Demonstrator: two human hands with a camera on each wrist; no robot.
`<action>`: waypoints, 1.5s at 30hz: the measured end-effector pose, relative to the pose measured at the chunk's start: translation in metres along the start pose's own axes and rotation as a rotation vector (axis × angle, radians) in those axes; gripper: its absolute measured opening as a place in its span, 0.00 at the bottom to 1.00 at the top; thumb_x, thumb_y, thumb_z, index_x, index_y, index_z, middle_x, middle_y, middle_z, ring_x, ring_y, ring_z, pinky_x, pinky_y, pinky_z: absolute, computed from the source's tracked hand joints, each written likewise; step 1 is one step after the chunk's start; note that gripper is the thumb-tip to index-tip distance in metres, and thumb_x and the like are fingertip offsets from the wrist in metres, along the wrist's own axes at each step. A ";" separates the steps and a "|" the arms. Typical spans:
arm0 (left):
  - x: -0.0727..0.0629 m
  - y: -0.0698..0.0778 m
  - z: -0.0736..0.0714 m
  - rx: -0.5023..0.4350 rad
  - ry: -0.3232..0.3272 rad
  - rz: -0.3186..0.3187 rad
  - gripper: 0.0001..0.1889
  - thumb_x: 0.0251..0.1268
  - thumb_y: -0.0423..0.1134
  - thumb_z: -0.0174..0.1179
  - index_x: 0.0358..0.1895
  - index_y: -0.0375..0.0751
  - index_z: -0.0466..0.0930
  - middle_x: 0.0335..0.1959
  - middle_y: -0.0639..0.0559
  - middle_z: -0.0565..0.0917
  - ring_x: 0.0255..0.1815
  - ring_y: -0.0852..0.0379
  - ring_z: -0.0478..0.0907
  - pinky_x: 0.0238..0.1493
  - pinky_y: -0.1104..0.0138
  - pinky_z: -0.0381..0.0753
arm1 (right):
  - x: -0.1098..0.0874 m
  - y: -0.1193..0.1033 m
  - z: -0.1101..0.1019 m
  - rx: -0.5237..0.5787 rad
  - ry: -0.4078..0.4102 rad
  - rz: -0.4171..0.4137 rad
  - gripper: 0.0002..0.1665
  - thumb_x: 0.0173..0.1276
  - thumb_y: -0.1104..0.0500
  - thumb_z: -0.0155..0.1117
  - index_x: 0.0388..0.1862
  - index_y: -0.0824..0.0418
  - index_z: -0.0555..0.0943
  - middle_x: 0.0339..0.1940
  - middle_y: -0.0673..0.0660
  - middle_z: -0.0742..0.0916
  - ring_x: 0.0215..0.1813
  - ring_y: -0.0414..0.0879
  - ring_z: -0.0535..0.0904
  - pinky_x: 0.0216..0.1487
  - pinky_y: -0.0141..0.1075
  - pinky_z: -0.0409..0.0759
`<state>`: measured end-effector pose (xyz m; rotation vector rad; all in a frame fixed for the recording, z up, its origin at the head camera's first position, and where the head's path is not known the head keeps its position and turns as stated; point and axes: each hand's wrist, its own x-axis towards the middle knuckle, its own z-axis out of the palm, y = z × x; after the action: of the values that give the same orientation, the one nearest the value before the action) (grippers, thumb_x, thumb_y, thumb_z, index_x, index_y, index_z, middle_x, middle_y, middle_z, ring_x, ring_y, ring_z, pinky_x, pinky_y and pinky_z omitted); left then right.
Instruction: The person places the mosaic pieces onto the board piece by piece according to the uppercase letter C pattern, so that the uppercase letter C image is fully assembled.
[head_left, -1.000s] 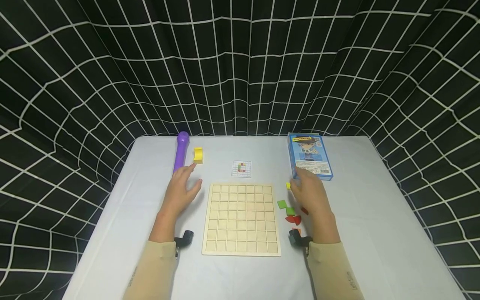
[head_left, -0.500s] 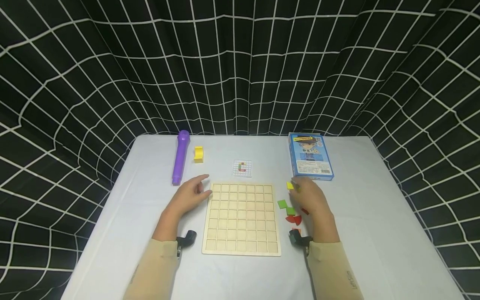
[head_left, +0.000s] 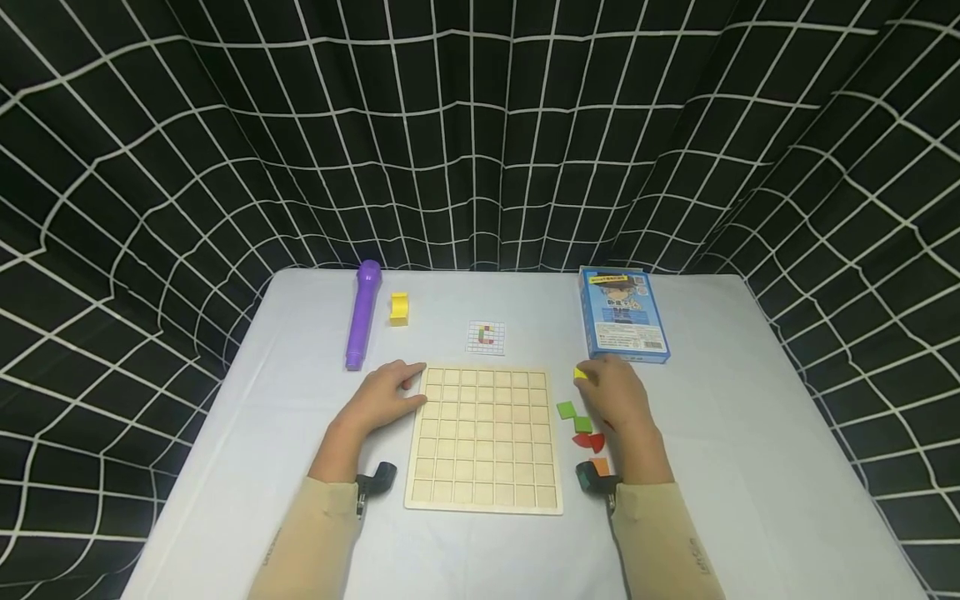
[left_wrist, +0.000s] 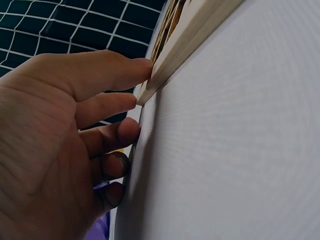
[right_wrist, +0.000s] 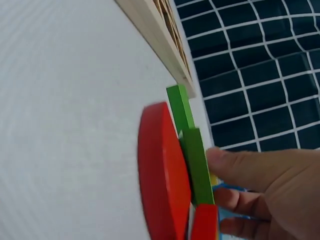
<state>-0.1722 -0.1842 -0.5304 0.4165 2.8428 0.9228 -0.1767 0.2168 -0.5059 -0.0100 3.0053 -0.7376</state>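
Head view shows the yellow tile [head_left: 581, 374] just off the far right corner of the wooden board [head_left: 484, 433], at the thumb and forefinger of the right hand [head_left: 618, 393]. Those fingers lie either side of it; whether they are clamped on it I cannot tell, since the right wrist view gives only a sliver of yellow behind the green tiles [head_left: 582, 425]. A loose pinch could let the tile slip, and a low-sweeping hand might scatter the green tiles, red pieces [head_left: 596, 442] and orange tile [head_left: 600, 466]. Across the board, the left hand [head_left: 381, 397] has its fingers apart, two touching the edge; pressing sideways could slide the board over the desk [head_left: 750, 433]. Farther out lie a grid card [head_left: 486, 337], yellow block [head_left: 399, 308], purple stick [head_left: 363, 315] and blue box [head_left: 624, 315], near enough for right knuckles to bump.
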 end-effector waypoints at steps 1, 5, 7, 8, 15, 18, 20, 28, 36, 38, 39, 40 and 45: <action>0.000 0.001 0.000 0.003 -0.001 -0.001 0.34 0.62 0.47 0.72 0.71 0.40 0.76 0.31 0.56 0.70 0.35 0.58 0.67 0.42 0.60 0.69 | 0.000 -0.001 -0.001 0.004 0.004 0.002 0.22 0.70 0.58 0.71 0.60 0.64 0.84 0.55 0.65 0.82 0.57 0.63 0.77 0.59 0.58 0.75; -0.001 0.002 0.000 0.013 -0.005 -0.002 0.34 0.63 0.48 0.72 0.71 0.40 0.75 0.32 0.56 0.70 0.35 0.58 0.67 0.42 0.60 0.69 | -0.001 -0.007 -0.008 0.040 0.017 0.007 0.21 0.72 0.56 0.69 0.60 0.63 0.83 0.58 0.65 0.83 0.60 0.63 0.78 0.61 0.59 0.75; -0.001 0.002 0.001 0.018 -0.006 -0.004 0.34 0.63 0.48 0.71 0.71 0.40 0.75 0.32 0.56 0.70 0.36 0.57 0.67 0.43 0.60 0.68 | -0.003 -0.012 -0.012 0.062 0.023 0.003 0.21 0.73 0.54 0.68 0.61 0.62 0.83 0.58 0.63 0.84 0.58 0.62 0.80 0.59 0.58 0.76; -0.001 0.001 0.001 0.021 -0.006 -0.004 0.34 0.63 0.48 0.71 0.72 0.40 0.75 0.32 0.56 0.70 0.36 0.58 0.67 0.43 0.60 0.69 | -0.004 -0.015 -0.015 0.075 0.025 -0.003 0.21 0.73 0.53 0.67 0.61 0.61 0.82 0.57 0.63 0.84 0.56 0.61 0.80 0.58 0.57 0.77; 0.000 0.001 0.002 0.019 -0.002 -0.007 0.34 0.63 0.48 0.71 0.72 0.41 0.75 0.32 0.56 0.70 0.37 0.57 0.67 0.43 0.60 0.68 | -0.014 -0.039 -0.030 0.131 0.047 -0.083 0.22 0.75 0.52 0.66 0.63 0.60 0.82 0.56 0.60 0.84 0.52 0.57 0.79 0.54 0.54 0.78; -0.001 0.000 0.002 0.018 0.001 -0.005 0.34 0.63 0.47 0.71 0.72 0.41 0.75 0.32 0.56 0.70 0.37 0.57 0.67 0.43 0.60 0.68 | -0.018 -0.052 -0.033 0.155 0.057 -0.097 0.22 0.74 0.52 0.66 0.63 0.58 0.82 0.56 0.58 0.84 0.52 0.56 0.79 0.52 0.52 0.79; -0.001 0.000 0.001 0.018 0.002 -0.004 0.34 0.63 0.47 0.71 0.72 0.40 0.75 0.32 0.56 0.70 0.36 0.57 0.66 0.42 0.60 0.68 | -0.021 -0.059 -0.033 0.169 0.066 -0.117 0.21 0.74 0.53 0.67 0.62 0.58 0.83 0.55 0.57 0.84 0.51 0.56 0.79 0.50 0.51 0.79; -0.001 0.001 0.000 0.011 0.002 -0.001 0.34 0.63 0.47 0.72 0.71 0.41 0.75 0.32 0.56 0.70 0.35 0.57 0.67 0.42 0.60 0.68 | -0.027 -0.084 -0.019 0.161 0.089 -0.234 0.19 0.71 0.55 0.68 0.59 0.60 0.85 0.53 0.56 0.86 0.47 0.54 0.81 0.46 0.48 0.81; -0.001 0.001 0.000 0.003 -0.001 -0.001 0.34 0.63 0.47 0.71 0.72 0.41 0.75 0.32 0.56 0.70 0.36 0.57 0.67 0.43 0.60 0.68 | -0.031 -0.105 0.004 0.158 0.033 -0.247 0.18 0.68 0.58 0.70 0.56 0.61 0.86 0.51 0.55 0.87 0.54 0.53 0.83 0.53 0.49 0.80; -0.001 0.001 0.000 0.006 -0.004 -0.002 0.34 0.63 0.47 0.71 0.72 0.41 0.75 0.32 0.56 0.70 0.36 0.57 0.67 0.43 0.59 0.68 | -0.032 -0.108 0.010 0.151 0.012 -0.240 0.18 0.67 0.58 0.71 0.55 0.60 0.87 0.51 0.54 0.87 0.55 0.52 0.83 0.54 0.49 0.80; -0.001 0.001 0.000 0.007 -0.005 -0.003 0.34 0.62 0.47 0.71 0.72 0.41 0.75 0.32 0.56 0.70 0.36 0.57 0.67 0.43 0.59 0.68 | -0.032 -0.109 0.012 0.149 -0.001 -0.236 0.18 0.67 0.57 0.71 0.55 0.60 0.87 0.50 0.54 0.87 0.54 0.52 0.83 0.54 0.49 0.80; -0.001 0.001 0.000 0.007 -0.006 -0.008 0.34 0.63 0.48 0.71 0.72 0.42 0.75 0.32 0.56 0.70 0.36 0.57 0.67 0.43 0.59 0.68 | -0.032 -0.110 0.015 0.145 -0.011 -0.233 0.18 0.67 0.58 0.71 0.54 0.60 0.88 0.50 0.54 0.88 0.53 0.52 0.83 0.54 0.49 0.80; 0.000 0.000 0.001 0.011 -0.008 -0.010 0.34 0.63 0.48 0.71 0.72 0.42 0.75 0.32 0.56 0.70 0.36 0.57 0.67 0.43 0.59 0.68 | -0.031 -0.109 0.029 0.118 -0.037 -0.225 0.16 0.66 0.59 0.73 0.52 0.61 0.89 0.47 0.55 0.88 0.47 0.50 0.83 0.52 0.48 0.81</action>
<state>-0.1721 -0.1836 -0.5307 0.4059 2.8415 0.9030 -0.1454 0.1076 -0.4794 -0.3581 2.9512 -0.9214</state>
